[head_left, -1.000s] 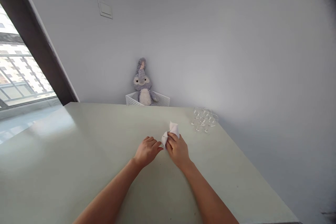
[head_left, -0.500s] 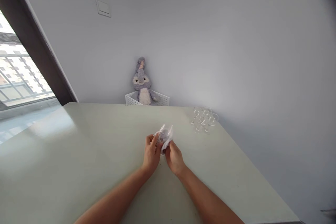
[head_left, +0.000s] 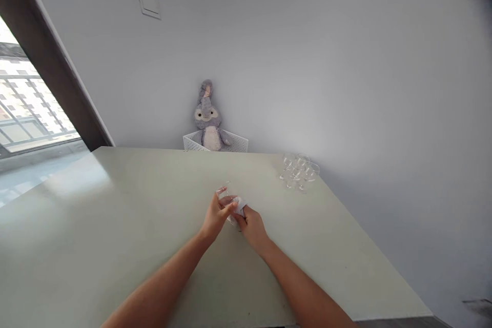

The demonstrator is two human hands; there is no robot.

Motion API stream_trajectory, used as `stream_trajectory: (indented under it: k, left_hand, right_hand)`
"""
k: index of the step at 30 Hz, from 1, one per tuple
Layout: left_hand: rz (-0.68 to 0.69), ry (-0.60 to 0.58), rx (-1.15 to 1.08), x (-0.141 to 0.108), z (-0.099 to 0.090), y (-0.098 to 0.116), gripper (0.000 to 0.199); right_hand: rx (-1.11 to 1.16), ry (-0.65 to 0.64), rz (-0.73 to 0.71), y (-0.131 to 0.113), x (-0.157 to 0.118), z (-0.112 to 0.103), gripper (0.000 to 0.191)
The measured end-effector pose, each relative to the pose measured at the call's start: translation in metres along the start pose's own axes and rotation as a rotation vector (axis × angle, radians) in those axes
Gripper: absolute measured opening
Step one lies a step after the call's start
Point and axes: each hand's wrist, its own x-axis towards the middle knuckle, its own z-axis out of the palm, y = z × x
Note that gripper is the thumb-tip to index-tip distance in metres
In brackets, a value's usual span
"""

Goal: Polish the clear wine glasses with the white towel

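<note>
My left hand [head_left: 215,218] is closed around the bowl of a clear stemmed glass [head_left: 223,192], which is tilted to the left. Its rim shows above my fingers, while much of the rest is hidden by them. In my right hand [head_left: 252,226] is a bunched white cloth [head_left: 240,206], pinched between the fingers and pressed to the glass from the right side. Both hands meet above the pale table [head_left: 154,225]. Whether the foot of the glass touches the tabletop I cannot tell.
Several clear stemmed glasses [head_left: 299,171] stand clustered at the table's back right, near its edge. Behind the far edge, a grey plush toy [head_left: 207,119] sits in a white perforated basket [head_left: 241,143] against the wall. A window [head_left: 31,92] is at the left.
The glass has turned and tipped from leaning right to leaning left. My left hand has shifted slightly left around it, and the cloth has moved to the glass's right side.
</note>
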Motion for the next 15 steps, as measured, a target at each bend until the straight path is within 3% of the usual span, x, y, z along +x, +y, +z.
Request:
stream_trajectory:
  k: [7,11,13,15]
  left_hand:
    - [-0.107,0.084,-0.233,0.002,0.0,0.002,0.055]
    - [-0.086,0.235,-0.335,0.007,-0.006,0.0,0.052]
    - [-0.086,0.309,-0.353,0.01,-0.013,0.0,0.051]
    - [-0.102,0.324,-0.336,0.013,-0.02,0.002,0.049]
  right_hand:
    - [-0.2,0.096,0.004,0.005,0.005,-0.008,0.021]
    - [-0.281,0.245,-0.09,0.005,0.004,-0.015,0.027]
    - [-0.331,0.166,-0.261,0.001,0.001,-0.015,0.031]
    - [-0.405,-0.013,-0.431,-0.006,-0.004,-0.011,0.031]
